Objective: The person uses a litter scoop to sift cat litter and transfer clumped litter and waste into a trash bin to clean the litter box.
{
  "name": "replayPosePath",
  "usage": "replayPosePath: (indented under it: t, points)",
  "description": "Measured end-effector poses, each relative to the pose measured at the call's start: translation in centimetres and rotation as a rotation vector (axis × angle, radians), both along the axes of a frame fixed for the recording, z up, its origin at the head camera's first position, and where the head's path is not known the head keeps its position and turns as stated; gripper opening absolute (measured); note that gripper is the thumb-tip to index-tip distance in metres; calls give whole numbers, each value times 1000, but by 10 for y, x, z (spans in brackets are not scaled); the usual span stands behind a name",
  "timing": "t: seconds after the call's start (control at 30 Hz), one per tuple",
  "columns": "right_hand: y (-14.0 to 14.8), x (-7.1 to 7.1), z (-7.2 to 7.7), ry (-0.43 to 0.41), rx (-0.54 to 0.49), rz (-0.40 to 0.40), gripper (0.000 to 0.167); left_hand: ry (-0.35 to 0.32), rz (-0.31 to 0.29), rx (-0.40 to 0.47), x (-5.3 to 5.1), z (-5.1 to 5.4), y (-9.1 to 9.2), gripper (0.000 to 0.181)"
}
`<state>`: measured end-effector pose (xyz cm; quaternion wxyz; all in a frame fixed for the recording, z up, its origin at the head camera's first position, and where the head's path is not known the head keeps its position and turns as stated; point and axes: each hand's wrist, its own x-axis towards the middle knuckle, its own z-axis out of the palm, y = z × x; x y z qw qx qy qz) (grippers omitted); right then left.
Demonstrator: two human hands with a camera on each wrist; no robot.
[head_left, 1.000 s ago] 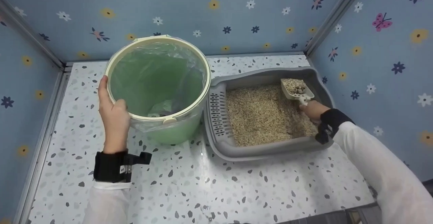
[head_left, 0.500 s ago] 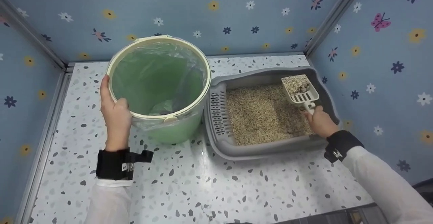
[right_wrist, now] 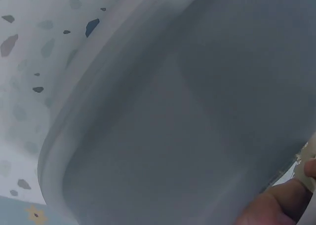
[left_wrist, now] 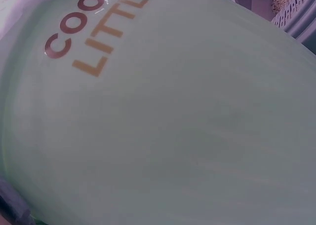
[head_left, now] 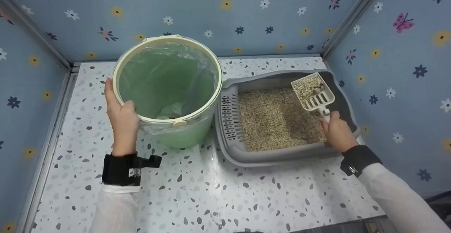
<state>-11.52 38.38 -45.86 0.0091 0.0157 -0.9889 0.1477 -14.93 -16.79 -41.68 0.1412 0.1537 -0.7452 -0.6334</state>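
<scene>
My left hand rests against the outer left side of a green bin with a cream rim; the visible index finger lies straight, the other fingers are hidden. A clear plastic liner folds over the rim. My right hand grips the handle of a white slotted litter scoop, held over the right part of a grey litter box. In the scoop lie pale litter and several darker clumps. The right wrist view shows the box's outer wall and part of my fingers.
Tan litter covers the box floor, with a darker hollow at right. A slotted ledge forms the box's left end, beside the bin. Both stand on a speckled white surface, enclosed by flowered blue walls.
The litter scoop has come up out of the litter and turned, its slots now facing the head camera. My right hand has moved slightly right. The left hand stays at the bin.
</scene>
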Motion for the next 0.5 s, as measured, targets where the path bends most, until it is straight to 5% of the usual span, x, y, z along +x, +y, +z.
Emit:
replayPosePath:
  t: [0.27, 0.5]
  points:
    - [-1, 3, 2, 108, 99, 6, 32, 10, 5, 31, -1, 0, -1, 78]
    - [-1, 4, 4, 108, 96, -35, 28, -7, 12, 10, -1, 2, 0, 78]
